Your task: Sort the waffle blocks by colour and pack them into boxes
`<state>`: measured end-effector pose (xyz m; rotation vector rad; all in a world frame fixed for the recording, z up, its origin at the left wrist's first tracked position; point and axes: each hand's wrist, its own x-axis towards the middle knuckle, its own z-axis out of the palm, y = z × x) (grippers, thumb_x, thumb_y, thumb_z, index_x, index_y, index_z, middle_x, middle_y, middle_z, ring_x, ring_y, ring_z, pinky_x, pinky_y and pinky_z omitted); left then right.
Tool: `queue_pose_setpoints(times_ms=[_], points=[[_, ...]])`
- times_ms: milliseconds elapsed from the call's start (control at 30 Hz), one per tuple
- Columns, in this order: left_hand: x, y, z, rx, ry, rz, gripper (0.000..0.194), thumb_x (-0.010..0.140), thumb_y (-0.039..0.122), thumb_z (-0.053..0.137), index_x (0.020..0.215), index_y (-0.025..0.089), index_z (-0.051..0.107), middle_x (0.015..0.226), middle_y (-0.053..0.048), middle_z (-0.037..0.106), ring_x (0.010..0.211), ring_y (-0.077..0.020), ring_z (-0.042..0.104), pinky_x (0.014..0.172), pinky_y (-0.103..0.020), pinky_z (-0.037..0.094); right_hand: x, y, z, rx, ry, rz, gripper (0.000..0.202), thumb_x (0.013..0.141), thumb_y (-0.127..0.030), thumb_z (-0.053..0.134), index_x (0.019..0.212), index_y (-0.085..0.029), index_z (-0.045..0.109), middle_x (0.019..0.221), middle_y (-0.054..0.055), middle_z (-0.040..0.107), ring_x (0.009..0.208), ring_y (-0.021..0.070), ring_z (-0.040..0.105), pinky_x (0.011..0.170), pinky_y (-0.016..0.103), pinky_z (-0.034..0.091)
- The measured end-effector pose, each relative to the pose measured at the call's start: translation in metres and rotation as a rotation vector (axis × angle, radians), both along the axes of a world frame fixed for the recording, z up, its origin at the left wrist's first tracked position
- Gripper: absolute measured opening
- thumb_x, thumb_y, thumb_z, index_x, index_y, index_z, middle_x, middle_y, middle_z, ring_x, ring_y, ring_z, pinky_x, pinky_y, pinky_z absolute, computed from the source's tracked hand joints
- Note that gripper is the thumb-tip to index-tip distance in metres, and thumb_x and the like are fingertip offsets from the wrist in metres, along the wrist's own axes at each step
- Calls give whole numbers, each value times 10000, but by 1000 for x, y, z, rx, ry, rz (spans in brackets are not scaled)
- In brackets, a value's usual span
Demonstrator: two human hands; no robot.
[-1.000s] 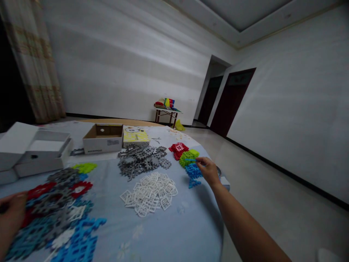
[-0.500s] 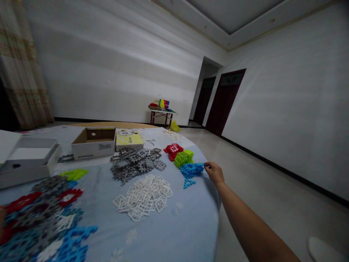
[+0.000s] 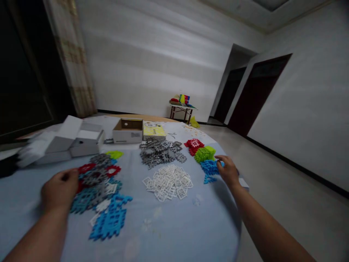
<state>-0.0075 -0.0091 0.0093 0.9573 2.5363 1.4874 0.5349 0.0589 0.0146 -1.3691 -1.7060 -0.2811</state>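
Observation:
My left hand (image 3: 61, 187) is at the left edge of a mixed pile of plastic interlocking pieces (image 3: 95, 176) in red, grey, white and blue. Its fingers are curled together, and what they hold, if anything, is hidden. At the table's right side, my right hand (image 3: 228, 170) hovers by a stack of blue interlocking pieces (image 3: 209, 167), thumb and forefinger apart with nothing visible between them. Just behind that stack sit green pieces (image 3: 204, 154) and red pieces (image 3: 194, 145). A heap of white square frames (image 3: 169, 182) lies mid-table, with grey pieces (image 3: 160, 152) beyond it.
An open carton (image 3: 127, 136) and a yellow-white box (image 3: 154, 130) stand at the back of the cloth-covered round table (image 3: 169, 233). Grey-white open boxes (image 3: 87, 138) are at the left. A small side table (image 3: 181, 106) stands by the far wall.
The view has swung left, bringing my left hand fully into sight. My right hand, earlier pinching a blue piece at the stack, now has its thumb and forefinger apart beside it.

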Motion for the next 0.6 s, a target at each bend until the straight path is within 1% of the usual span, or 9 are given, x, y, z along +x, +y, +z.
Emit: queue_pose_setpoints(times_ms=[100, 167, 267, 333, 367, 467, 533, 600], points=[[-6, 4, -7, 23, 19, -39, 241, 723, 332, 514, 851, 185, 656, 836, -17, 702, 857, -216, 619, 764, -305, 478, -56, -2, 6, 6, 7, 209, 216, 769, -196, 483, 916, -193, 641, 938, 94, 624, 934, 234, 551, 875, 411, 423], [-6, 3, -10, 40, 31, -59, 285, 714, 345, 510, 866, 160, 665, 837, -41, 704, 841, -215, 624, 753, -296, 475, -101, -10, 8, -41, 3, 379, 208, 785, -181, 488, 929, -210, 635, 958, 84, 621, 952, 227, 548, 877, 407, 421], [-4, 2, -11, 77, 40, -79, 317, 718, 356, 487, 868, 145, 671, 852, -71, 706, 839, -220, 629, 754, -296, 474, -170, -31, 9, -133, -30, 641, 196, 800, -179, 513, 952, -224, 629, 969, 76, 619, 954, 208, 544, 854, 377, 429], [-4, 3, -12, 98, 40, -81, 328, 722, 367, 471, 866, 151, 672, 864, -82, 706, 834, -221, 633, 756, -297, 476, -211, -50, 9, -197, -97, 790, 180, 799, -222, 556, 963, -219, 631, 996, 76, 617, 960, 199, 538, 849, 357, 426], [-4, 3, -13, 107, 40, -81, 331, 722, 376, 467, 862, 157, 672, 867, -83, 707, 834, -222, 634, 758, -297, 476, -229, -59, 9, -227, -155, 855, 209, 790, -260, 585, 991, -224, 628, 1030, 76, 610, 980, 201, 530, 861, 360, 415], [-5, 4, -16, 123, 41, -84, 337, 719, 396, 461, 856, 171, 672, 866, -79, 708, 830, -222, 635, 762, -296, 476, -271, -82, 10, -285, -338, 1006, 393, 761, -416, 628, 1118, -260, 580, 1191, 71, 553, 1079, 225, 480, 903, 384, 376], [-5, 5, -17, 132, 38, -84, 340, 721, 392, 455, 856, 168, 672, 870, -82, 708, 826, -220, 636, 762, -295, 474, -287, -91, 10, -298, -426, 1073, 503, 734, -501, 631, 1169, -264, 548, 1263, 73, 511, 1134, 247, 441, 936, 408, 343], [-4, 5, -17, 138, 32, -81, 339, 725, 387, 452, 854, 164, 672, 871, -85, 709, 819, -217, 636, 759, -292, 473, -294, -95, 10, -306, -482, 1114, 584, 706, -539, 639, 1202, -254, 523, 1303, 83, 479, 1166, 264, 414, 960, 430, 312]])
